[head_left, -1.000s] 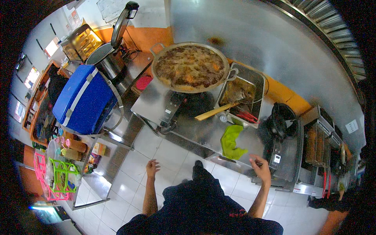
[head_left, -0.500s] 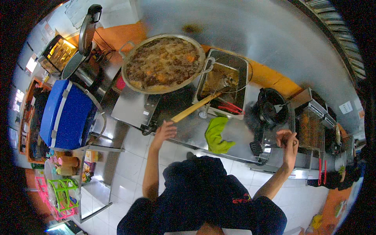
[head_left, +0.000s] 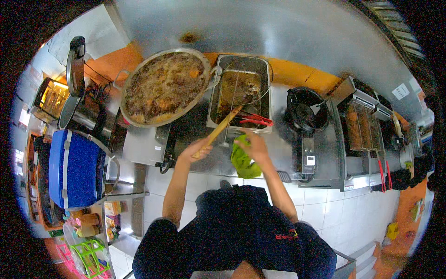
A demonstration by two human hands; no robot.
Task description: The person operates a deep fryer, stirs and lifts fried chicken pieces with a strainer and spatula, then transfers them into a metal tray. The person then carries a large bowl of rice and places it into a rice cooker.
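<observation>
My left hand (head_left: 195, 149) is wrapped round the lower end of the wooden handle (head_left: 218, 131) of a large round wire strainer. The strainer's ring (head_left: 272, 74) rests over a rectangular metal pan (head_left: 214, 104) with brown oily residue. Red-handled tongs (head_left: 255, 121) lie across that pan's near side. My right hand (head_left: 253, 146) is over a crumpled green cloth (head_left: 244, 165) on the counter, fingers apart and just below the tongs' handles; whether it presses on the cloth is hard to tell. Left of the pan, food bubbles in dark oil in a wide two-handled wok (head_left: 204, 58).
A black pan (head_left: 304, 109) stands right of the metal pan. Fryer baskets (head_left: 360, 128) with red handles sit farther right. A black slotted turner (head_left: 284, 176) pokes past the counter's front edge. At left are a blue cooler box (head_left: 79, 167) and an open-lidded pot (head_left: 90, 111).
My right hand has moved left from the black turner's handle to the green cloth. My left hand has closed round the strainer's handle. The view has shifted a little to the right.
</observation>
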